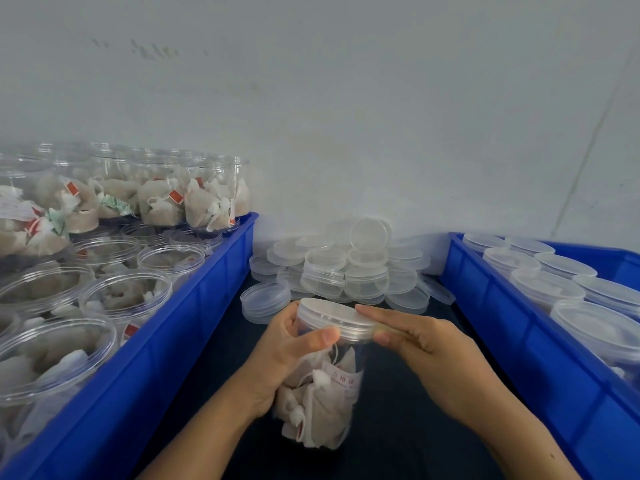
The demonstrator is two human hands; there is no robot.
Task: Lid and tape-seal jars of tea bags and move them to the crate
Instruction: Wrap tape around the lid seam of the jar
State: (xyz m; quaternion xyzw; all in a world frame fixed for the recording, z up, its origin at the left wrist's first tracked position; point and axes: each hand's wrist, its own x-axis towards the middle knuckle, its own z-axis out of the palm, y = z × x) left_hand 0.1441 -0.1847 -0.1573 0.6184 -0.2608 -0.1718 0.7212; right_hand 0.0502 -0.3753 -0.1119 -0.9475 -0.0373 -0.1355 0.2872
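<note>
A clear jar of tea bags (325, 403) stands on the dark surface between two blue crates. A translucent lid (332, 317) sits on its mouth. My left hand (287, 355) grips the jar just under the lid, thumb across the front. My right hand (426, 348) holds the lid's right edge, with the fingers lying along its rim and the thumb below.
The left blue crate (194, 327) holds several open jars of tea bags, stacked in two layers. The right blue crate (519, 317) holds several lidded jars. A pile of loose lids (346, 268) lies against the white wall behind the jar.
</note>
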